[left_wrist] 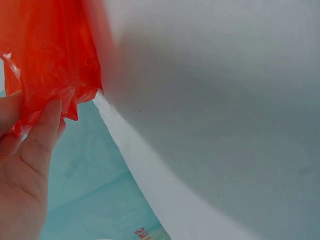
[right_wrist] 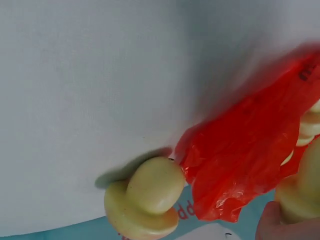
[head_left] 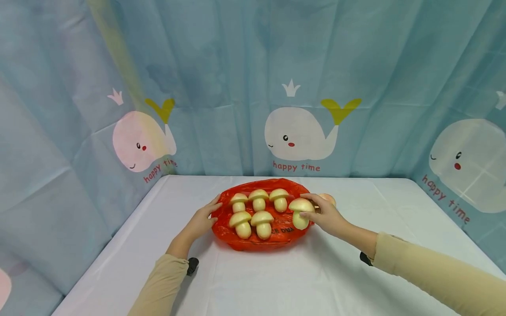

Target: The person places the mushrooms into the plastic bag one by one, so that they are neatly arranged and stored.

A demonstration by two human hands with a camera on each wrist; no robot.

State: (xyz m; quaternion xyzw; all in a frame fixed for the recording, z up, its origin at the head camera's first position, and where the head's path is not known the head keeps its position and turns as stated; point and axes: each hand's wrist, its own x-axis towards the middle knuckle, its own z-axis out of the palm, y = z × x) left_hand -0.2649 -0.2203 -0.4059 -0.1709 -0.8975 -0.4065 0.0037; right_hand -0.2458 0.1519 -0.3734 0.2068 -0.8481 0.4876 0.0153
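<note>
A red plastic bag [head_left: 276, 243] lies spread on the table, with several pale yellow toy mushrooms [head_left: 258, 199] standing on it in two rows. My left hand [head_left: 199, 221] is at its left edge; in the left wrist view, thumb and fingers pinch the crumpled red plastic [left_wrist: 55, 60]. Over the bag's right side, my right hand [head_left: 326, 216] grips another toy mushroom [head_left: 301, 210] between thumb and fingers. Only part of that held mushroom [right_wrist: 295, 200] shows in the right wrist view. One more mushroom [right_wrist: 155, 187] lies on its side on the table, just off the bag, mostly behind my right hand in the head view.
A white cloth covers the table [head_left: 253, 281]. Behind it and along both sides hang blue curtains [head_left: 221, 87] printed with whales. Dark bands sit at both wrists, near the beige sleeves.
</note>
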